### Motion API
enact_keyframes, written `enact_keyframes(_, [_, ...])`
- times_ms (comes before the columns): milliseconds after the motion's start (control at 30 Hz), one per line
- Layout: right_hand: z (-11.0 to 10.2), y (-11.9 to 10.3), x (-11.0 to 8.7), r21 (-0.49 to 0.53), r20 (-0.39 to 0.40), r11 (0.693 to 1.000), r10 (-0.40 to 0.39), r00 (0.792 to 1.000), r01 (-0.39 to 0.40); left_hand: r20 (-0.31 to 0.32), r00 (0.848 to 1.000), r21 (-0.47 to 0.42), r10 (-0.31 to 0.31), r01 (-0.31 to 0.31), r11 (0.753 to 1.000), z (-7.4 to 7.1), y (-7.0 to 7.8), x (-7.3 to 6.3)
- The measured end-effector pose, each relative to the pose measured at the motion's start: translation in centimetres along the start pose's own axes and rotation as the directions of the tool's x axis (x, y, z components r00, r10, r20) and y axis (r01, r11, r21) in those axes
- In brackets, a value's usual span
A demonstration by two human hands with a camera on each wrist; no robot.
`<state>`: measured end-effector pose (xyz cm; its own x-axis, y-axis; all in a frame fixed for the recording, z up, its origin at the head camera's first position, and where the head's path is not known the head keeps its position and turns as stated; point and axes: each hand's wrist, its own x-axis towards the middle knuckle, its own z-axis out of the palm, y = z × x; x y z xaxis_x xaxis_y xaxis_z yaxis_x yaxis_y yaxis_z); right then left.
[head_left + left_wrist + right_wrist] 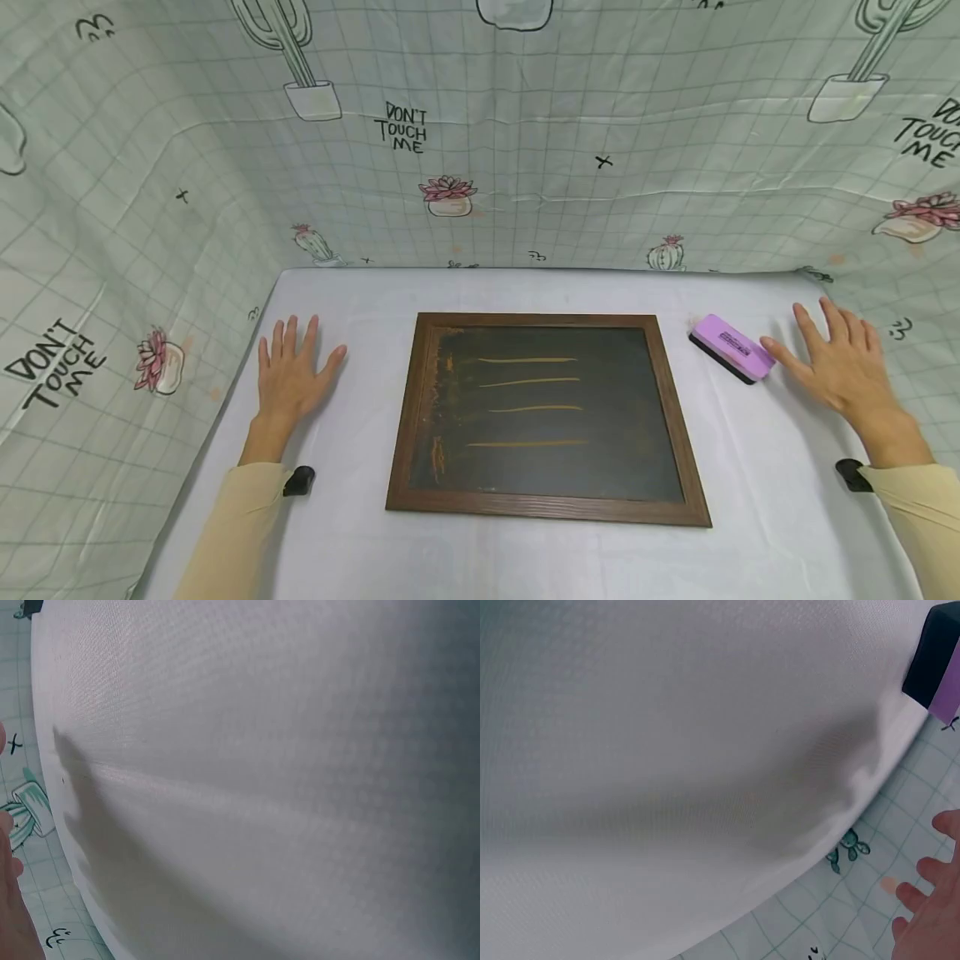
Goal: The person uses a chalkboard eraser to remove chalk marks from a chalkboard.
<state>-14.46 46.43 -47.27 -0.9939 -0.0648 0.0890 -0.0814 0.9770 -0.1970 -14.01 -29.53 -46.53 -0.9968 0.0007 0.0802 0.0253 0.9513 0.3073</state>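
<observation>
A small chalkboard (pixel 540 475) in a brown wooden frame lies flat on the table, with several yellowish horizontal chalk lines and smudges along its left side. To its right is a purple board eraser (pixel 733 346) with a dark felt underside; part of it also shows in the right wrist view as a purple and black eraser (pixel 934 664). My left hand (pixel 288 379), fingers spread, is left of the chalkboard and holds nothing. On the far right my right hand (pixel 847 367) has its fingers spread too, the thumb tip beside the eraser's right end; whether they touch I cannot tell.
A white cloth (pixel 540 558) covers the table. Behind and at both sides hangs a pale gridded curtain (pixel 525 150) printed with cacti and lettering. Each wrist wears a dark camera, such as the left one (pixel 299 481).
</observation>
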Motion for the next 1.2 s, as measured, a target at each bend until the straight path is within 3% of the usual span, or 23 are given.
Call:
enact_keyframes(500, [-0.2,-0.2,-0.3,-0.010,-0.017,1.000,-0.002,1.000,0.002,-0.004,1.000,0.008,-0.006,0.006,1.000,-0.2,-0.1,-0.2])
enact_keyframes(800, [-0.2,-0.4,-0.3,0.022,-0.072,1.000,-0.011,0.997,0.013,-0.028,1.000,-0.007,-0.011,0.011,1.000,-0.2,0.2,-0.4])
enact_keyframes(1000, [-0.4,-0.6,-0.1,0.056,-0.176,0.998,-0.024,0.984,0.034,-0.101,0.995,-0.060,-0.003,-0.003,0.998,-0.4,1.0,-0.3])
enact_keyframes(1200, [-0.4,-1.0,0.1,0.081,-0.325,0.993,-0.050,0.944,0.081,-0.156,0.987,-0.123,-0.035,0.016,0.992,-0.3,1.7,0.0])
